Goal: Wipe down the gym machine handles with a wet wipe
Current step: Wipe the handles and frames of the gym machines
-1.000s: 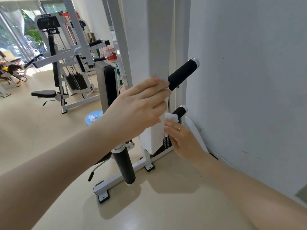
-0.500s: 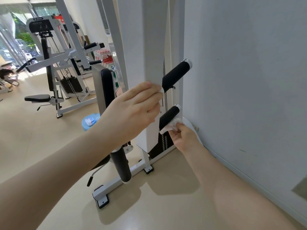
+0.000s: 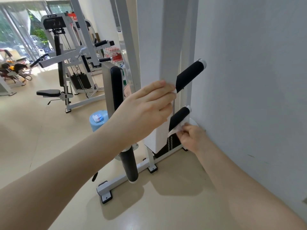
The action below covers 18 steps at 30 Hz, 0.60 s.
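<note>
Right hand point(image 3: 191, 138) pinches wet wipe point(image 3: 180, 126) against lower handle point(image 3: 180, 117); left hand point(image 3: 149, 107), fingers straight, braces on white column point(image 3: 159, 47). Risk: wipe slips off toward 1 o'clock (thin pinch), missing handle's wall-side face.

You have matt black foam-like grips on the lower handle point(image 3: 180, 117) and upper handle point(image 3: 189, 75), each capped in shiny metal; the wet wipe point(image 3: 180, 126) looks soft, crumpled white cloth; the machine frame point(image 3: 159, 47) is smooth white-painted metal.

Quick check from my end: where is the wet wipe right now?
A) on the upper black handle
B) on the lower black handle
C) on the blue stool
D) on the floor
B: the right hand pinches the wet wipe against the lower black handle near the wall.
</note>
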Tool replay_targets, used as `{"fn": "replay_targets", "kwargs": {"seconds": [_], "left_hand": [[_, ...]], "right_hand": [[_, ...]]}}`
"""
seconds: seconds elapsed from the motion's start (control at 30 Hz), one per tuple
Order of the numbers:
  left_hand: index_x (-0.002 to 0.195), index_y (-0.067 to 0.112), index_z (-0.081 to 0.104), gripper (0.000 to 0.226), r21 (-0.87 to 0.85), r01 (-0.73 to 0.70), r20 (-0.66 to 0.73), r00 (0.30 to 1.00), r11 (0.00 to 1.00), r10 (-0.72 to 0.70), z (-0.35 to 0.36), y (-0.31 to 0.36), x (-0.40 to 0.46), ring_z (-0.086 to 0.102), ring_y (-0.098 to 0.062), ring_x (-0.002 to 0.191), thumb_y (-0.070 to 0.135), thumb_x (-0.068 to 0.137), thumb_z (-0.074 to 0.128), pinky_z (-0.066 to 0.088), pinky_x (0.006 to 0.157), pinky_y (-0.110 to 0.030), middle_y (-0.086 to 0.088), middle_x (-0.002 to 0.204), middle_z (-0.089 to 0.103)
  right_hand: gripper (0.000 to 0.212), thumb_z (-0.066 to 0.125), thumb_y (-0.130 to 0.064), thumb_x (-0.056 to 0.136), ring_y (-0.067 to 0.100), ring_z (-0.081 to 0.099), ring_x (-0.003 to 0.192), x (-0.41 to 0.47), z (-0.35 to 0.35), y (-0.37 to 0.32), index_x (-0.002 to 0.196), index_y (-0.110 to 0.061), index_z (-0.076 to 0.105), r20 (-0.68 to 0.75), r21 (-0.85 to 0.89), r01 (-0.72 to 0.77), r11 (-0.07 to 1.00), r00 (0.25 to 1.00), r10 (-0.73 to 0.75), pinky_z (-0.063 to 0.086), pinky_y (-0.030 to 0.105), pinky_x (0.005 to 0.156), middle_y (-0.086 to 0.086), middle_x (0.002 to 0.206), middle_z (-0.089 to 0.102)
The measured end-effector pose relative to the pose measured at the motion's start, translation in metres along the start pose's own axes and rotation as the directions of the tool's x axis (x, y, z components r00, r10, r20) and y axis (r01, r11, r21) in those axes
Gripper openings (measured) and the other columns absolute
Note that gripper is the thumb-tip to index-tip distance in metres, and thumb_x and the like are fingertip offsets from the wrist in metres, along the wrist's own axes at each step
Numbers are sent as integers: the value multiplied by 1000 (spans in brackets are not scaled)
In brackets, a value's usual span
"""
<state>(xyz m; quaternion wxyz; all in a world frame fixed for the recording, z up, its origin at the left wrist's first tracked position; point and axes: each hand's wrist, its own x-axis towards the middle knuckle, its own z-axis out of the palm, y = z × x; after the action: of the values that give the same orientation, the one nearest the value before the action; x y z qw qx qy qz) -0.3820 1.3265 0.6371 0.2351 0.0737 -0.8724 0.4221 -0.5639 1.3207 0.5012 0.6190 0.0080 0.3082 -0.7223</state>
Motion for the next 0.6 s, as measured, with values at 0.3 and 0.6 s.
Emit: {"fn": "replay_targets", "kwargs": {"seconds": [0.3, 0.6], "left_hand": [[92, 10, 69, 21, -6, 11, -15, 1000, 1000, -12, 4, -2, -1, 42, -20, 124, 16, 89, 49, 11, 115, -32, -8, 117, 65], [90, 9, 70, 18, -30, 7, -38, 999, 1000, -8, 3, -1, 0, 51, -21, 122, 13, 88, 52, 17, 114, -34, -7, 114, 67]], "right_hand": [[42, 32, 7, 95, 35, 52, 120, -13, 5, 22, 136, 2, 39, 37, -292, -16, 956, 999, 28, 40, 39, 105, 24, 131, 52], [26, 34, -18, 101, 5, 60, 79, -24, -10, 56, 115, -14, 55, 330, -773, 554, 309, 768, -549, 46, 10, 66, 0, 85, 58]]}}
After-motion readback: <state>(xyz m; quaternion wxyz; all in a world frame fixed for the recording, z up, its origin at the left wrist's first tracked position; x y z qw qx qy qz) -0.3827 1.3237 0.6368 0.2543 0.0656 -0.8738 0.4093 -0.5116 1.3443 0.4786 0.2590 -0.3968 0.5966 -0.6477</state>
